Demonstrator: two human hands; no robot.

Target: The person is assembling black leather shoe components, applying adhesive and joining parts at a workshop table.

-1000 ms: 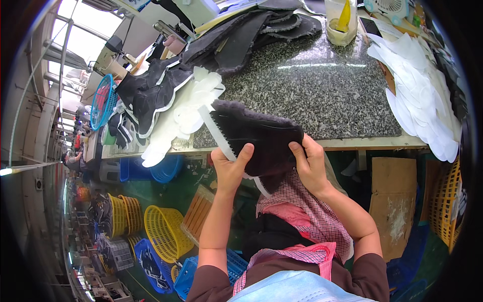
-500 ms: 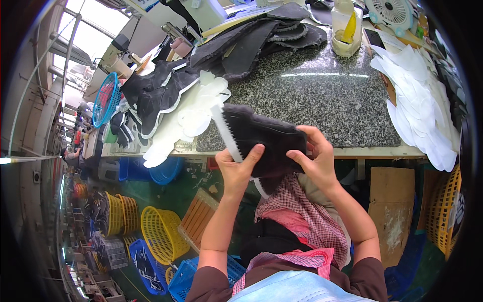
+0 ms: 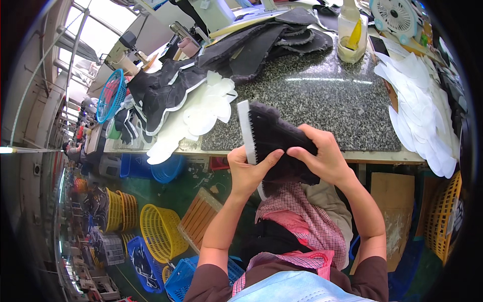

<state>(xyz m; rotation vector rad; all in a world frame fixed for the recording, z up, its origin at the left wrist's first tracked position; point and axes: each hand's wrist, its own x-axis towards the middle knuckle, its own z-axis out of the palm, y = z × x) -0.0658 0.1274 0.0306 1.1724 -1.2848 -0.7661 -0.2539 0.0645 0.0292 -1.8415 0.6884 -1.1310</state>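
Between my two hands is a black fuzzy fabric piece (image 3: 282,136) with a white, saw-toothed strip along its left edge. It is held up just over the front edge of the granite-topped table (image 3: 322,100). My left hand (image 3: 249,168) grips the strip side, thumb lying across the black face. On the other side my right hand (image 3: 322,156) pinches the piece, its thumb pointing toward the left thumb. The undersides of the fingers and the back of the piece are hidden. White cut pieces (image 3: 201,113) lie to the left, beside black white-edged pieces (image 3: 168,98).
Dark fabric sheets (image 3: 261,48) are heaped at the back. A clear container (image 3: 350,38) with a yellow-handled tool stands far right, near a fan (image 3: 395,17). White pieces (image 3: 417,100) hang over the right edge. Below left are a yellow basket (image 3: 161,234) and a wooden slatted board (image 3: 200,220).
The black fabric piece has shifted right and turned so its white strip stands nearly upright. Both hands moved right with it, thumbs now closer together.
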